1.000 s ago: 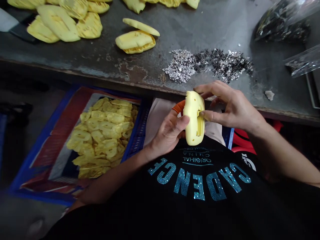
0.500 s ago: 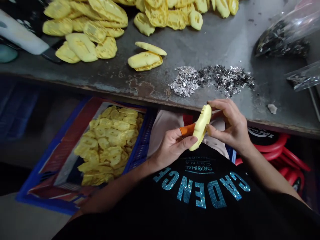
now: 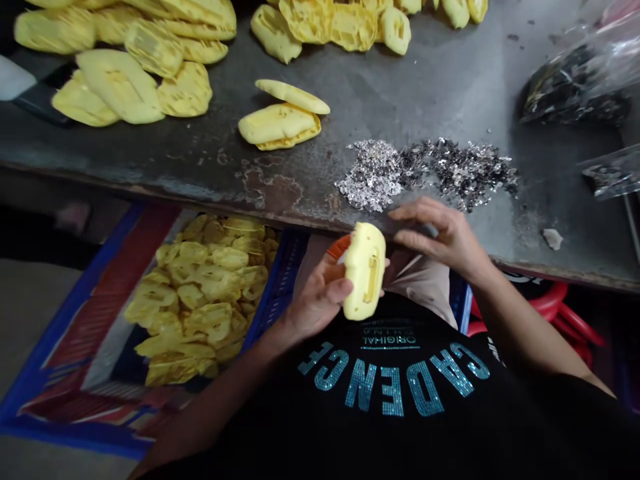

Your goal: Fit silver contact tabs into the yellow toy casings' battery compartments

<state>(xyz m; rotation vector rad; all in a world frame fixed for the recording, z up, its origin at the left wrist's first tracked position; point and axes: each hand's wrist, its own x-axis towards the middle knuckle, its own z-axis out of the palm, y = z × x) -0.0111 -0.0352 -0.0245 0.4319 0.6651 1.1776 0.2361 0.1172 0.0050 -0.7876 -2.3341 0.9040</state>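
Left hand (image 3: 317, 297): closed around the piece, thumb across its lower side, and an orange finger cot (image 3: 340, 247) peeks out behind it.
Right hand (image 3: 440, 237): open, fingers spread, hovering just beside the piece and not touching it, right by the worktop (image 3: 150, 160) edge.
Piece in play: a yellow moulded shell (image 3: 364, 270), upright, slot facing up, held below the worktop edge over a black T-shirt (image 3: 390, 387).
Crate side: a blue plastic crate (image 3: 273, 290) carries a deep heap of yellow shells (image 3: 200, 287).
Worktop side: more yellow shells (image 3: 125, 67) lie in loose piles, with a pair (image 3: 280, 123) set apart, near a heap of silvery flakes (image 3: 425, 170).
Hard to call: a small grey speck at the right fingertips is too small to name; whether the crate shells differ from the worktop ones, I cannot tell; the top piles run out of frame.
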